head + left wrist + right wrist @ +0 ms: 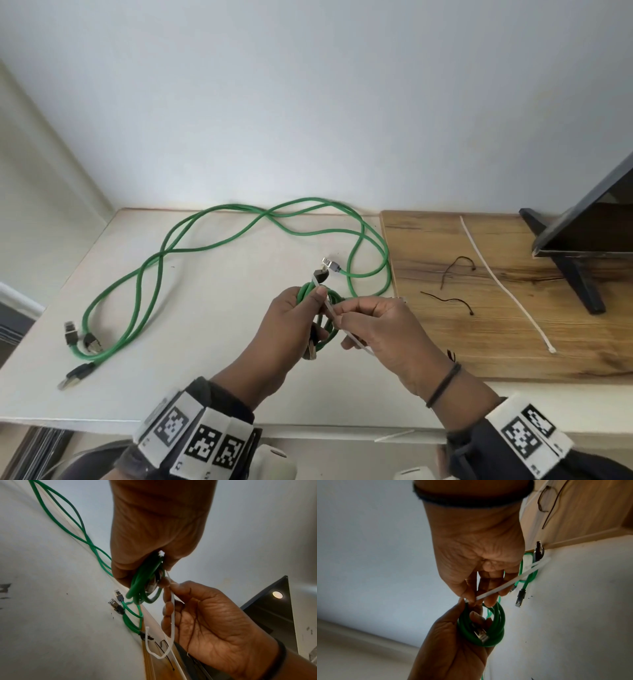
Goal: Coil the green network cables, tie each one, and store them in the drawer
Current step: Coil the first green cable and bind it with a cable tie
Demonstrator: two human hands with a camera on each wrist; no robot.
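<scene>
My left hand (294, 322) grips a small coil of green network cable (325, 337) above the white table; the coil (498, 628) shows its metal plug inside the loops. My right hand (373, 325) pinches a white zip tie (329, 306) that crosses the coil, and the tie's long tail (505, 585) runs out between the right fingers. In the left wrist view the tie (172, 609) passes down along the right fingers beside the coil (144, 588). Two longer green cables (191, 246) lie loose on the table, their plugs at the left (78, 339) and middle (330, 265).
A wooden board (513, 308) lies on the right with another white zip tie (503, 284) and two black ties (452, 298) on it. A dark monitor on a black stand (579, 274) occupies the far right. The white table (239, 308) meets the wall behind.
</scene>
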